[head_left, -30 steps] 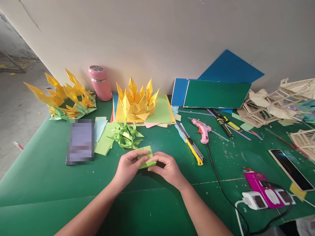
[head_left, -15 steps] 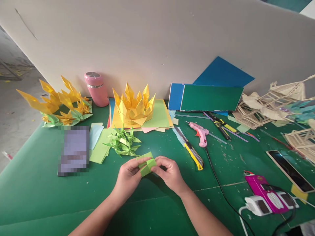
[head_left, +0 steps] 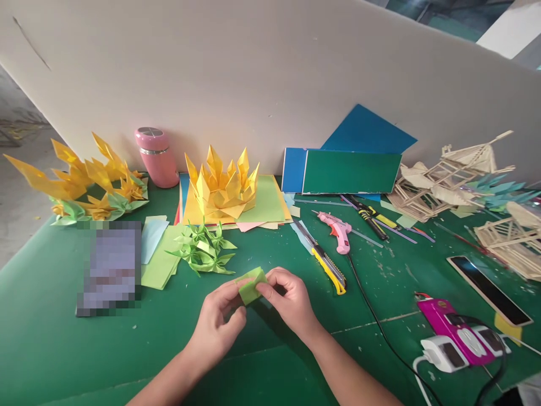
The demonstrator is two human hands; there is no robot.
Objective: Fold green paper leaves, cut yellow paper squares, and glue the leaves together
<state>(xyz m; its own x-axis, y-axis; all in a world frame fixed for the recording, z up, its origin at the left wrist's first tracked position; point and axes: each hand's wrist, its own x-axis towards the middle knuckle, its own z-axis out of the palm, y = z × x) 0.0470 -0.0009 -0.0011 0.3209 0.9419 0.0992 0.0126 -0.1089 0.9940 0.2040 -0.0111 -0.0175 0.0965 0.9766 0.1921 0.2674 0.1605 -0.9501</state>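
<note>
A small folded piece of green paper [head_left: 252, 286] is held up between my two hands above the table. My right hand [head_left: 291, 299] pinches its right end between thumb and fingers. At the left side, my left hand [head_left: 222, 316] has its fingers on the paper, the index tucked behind the front fold, while the thumb stands off it. Just beyond lies a cluster of green origami leaves [head_left: 205, 248]. Behind that, a yellow origami crown [head_left: 224, 189] rests on a stack of coloured paper [head_left: 270, 200].
A yellow utility knife [head_left: 327, 265] and a corded pink glue gun [head_left: 338, 230] lie right of my hands. Further right are a phone [head_left: 488, 287] and a magenta power strip [head_left: 448, 324]. Left are green sheets [head_left: 160, 268], a pink flask [head_left: 158, 160] and another yellow crown [head_left: 97, 180].
My left thumb has come off the green paper and moved down. The paper has turned, its front fold now facing me more. The whole view has shifted slightly.
</note>
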